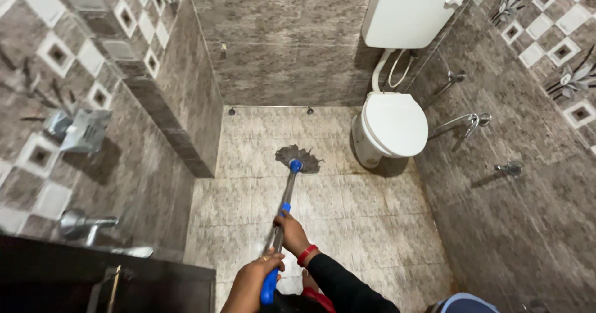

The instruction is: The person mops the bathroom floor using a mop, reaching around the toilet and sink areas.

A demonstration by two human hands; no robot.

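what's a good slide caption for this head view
Both hands, left hand low and right hand higher, grip a mop on the tiled floor beside a closed white toilet.

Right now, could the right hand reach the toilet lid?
Probably not. The right hand grips the mop handle low down, and the toilet lid sits far ahead across bare floor. Nothing blocks the way; it just looks too far off.

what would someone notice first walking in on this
Probably the mop, its grey head pressed on the tiled floor in the middle of the room, with both hands on its blue and metal handle: the right hand further down, the left hand near the top end. Next the white toilet with its lid shut, against the right wall under the cistern.
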